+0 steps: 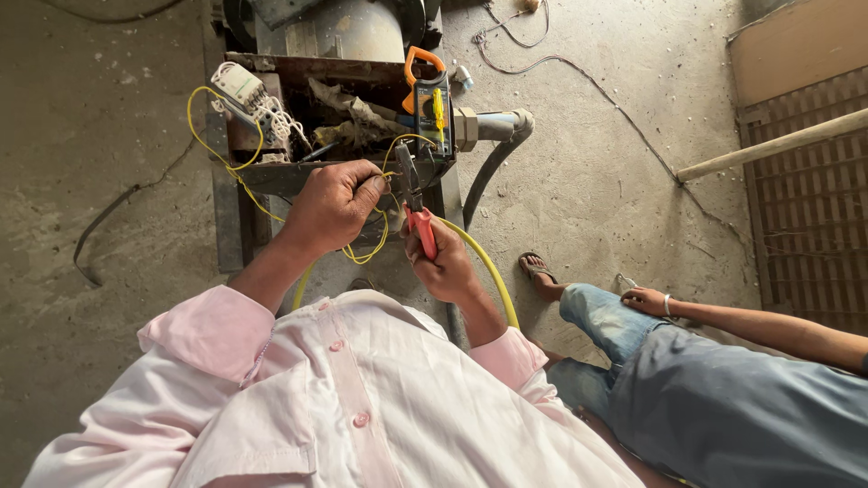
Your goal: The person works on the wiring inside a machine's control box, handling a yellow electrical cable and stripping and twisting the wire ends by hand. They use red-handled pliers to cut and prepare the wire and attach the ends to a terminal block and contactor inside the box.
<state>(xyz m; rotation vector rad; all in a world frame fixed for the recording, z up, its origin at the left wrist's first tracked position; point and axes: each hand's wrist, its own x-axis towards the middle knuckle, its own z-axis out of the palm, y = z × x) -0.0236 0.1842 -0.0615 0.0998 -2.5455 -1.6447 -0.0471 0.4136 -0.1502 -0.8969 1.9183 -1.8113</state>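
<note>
— Right, top of the shot first: what's the big piece?

— Rusty metal box [271, 176] standing on the concrete floor [597, 190], open at the top, with a grey cylinder behind it and a pipe fitting [488, 125] sticking out of its right side. Crumpled rags sit inside.

— And beside the worker?

— Another person crouches at the right in blue jeans [714, 407], sandalled foot [541, 271] on the floor, one hand resting on the knee. A pale wooden pole [768, 145] lies across a grating further right.

— Now the hands.

— Left hand [333, 203] is curled shut, pinching a thin yellow wire [226, 154] just at the box's front edge. That wire loops up left to a white terminal block [240, 86] perched on the corner.

— Right hand?

— Right hand [445, 267] is closed around red-handled pliers [414, 203], nose pointing up toward the left hand's fingertips. Whether the nose actually bites the wire, I can't quite tell from here.

— Anything smaller?

— An orange-and-black clamp meter [429, 95] stands on the box's right edge, and a thicker yellow hose [493, 271] curves below the right wrist.
</note>
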